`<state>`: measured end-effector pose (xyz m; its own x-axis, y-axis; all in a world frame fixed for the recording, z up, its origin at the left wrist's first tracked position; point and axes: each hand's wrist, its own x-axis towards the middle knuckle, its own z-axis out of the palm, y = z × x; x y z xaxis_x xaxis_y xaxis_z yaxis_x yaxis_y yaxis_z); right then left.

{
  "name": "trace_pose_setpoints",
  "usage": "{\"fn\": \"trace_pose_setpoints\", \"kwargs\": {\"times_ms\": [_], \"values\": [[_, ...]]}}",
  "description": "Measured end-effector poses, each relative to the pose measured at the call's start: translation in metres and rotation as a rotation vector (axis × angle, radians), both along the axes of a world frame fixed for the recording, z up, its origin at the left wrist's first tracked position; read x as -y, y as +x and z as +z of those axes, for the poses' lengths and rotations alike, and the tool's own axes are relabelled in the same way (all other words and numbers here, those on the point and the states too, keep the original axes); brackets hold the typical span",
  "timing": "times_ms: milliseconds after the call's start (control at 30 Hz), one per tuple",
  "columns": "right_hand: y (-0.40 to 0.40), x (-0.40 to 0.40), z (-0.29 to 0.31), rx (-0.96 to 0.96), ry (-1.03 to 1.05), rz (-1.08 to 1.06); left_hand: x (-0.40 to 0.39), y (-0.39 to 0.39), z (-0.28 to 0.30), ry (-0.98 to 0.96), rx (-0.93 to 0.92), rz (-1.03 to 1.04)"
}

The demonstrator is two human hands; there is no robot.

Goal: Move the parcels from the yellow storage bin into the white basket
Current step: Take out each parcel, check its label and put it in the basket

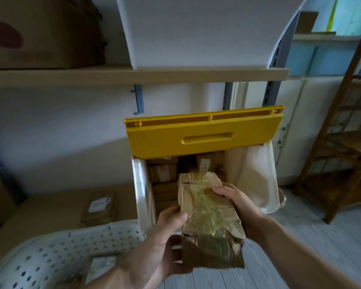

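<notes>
A brown paper parcel point(208, 217) wrapped in shiny clear tape is held in front of the storage bin. My left hand point(161, 243) grips its lower left edge, thumb on the front. My right hand point(238, 205) grips its right side with fingers curled over the top face. The storage bin has a raised yellow lid point(204, 136) and a translucent white body point(143, 190); several more brown parcels point(165, 174) lie stacked inside. The white perforated basket point(56, 245) sits at the lower left, with a parcel point(100, 268) partly visible in it.
A wooden shelf board point(133, 77) runs above the bin, carrying a white box point(198, 32) and a brown bag point(44, 32). A labelled carton point(99, 205) lies on the lower surface at left. A wooden ladder rack point(342, 142) stands at right on grey plank flooring.
</notes>
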<state>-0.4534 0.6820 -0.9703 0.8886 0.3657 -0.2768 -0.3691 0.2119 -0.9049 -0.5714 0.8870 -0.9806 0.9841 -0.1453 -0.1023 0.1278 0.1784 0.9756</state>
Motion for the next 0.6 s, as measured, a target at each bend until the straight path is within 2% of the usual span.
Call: {"fn": "trace_pose_setpoints", "kwargs": {"times_ms": [67, 167, 200, 367, 433, 600], "values": [[-0.022, -0.006, 0.006, 0.033, 0.033, 0.012, -0.011, -0.001, 0.000, 0.087, 0.133, 0.104], [-0.046, -0.016, 0.013, 0.082, 0.087, 0.021, -0.010, -0.011, 0.022, -0.065, 0.003, 0.052], [-0.053, -0.019, 0.016, 0.094, 0.115, 0.014, -0.014, -0.017, 0.023, -0.053, 0.000, 0.060], [-0.070, -0.040, 0.021, 0.167, 0.175, 0.110, -0.049, -0.036, 0.016, 0.062, 0.181, 0.157], [-0.073, -0.054, 0.025, 0.202, 0.161, 0.165, -0.064, -0.044, 0.021, 0.013, 0.249, 0.241], [-0.077, -0.100, 0.034, 0.224, 0.152, 0.249, -0.089, -0.056, 0.038, -0.051, 0.273, 0.384]]}}
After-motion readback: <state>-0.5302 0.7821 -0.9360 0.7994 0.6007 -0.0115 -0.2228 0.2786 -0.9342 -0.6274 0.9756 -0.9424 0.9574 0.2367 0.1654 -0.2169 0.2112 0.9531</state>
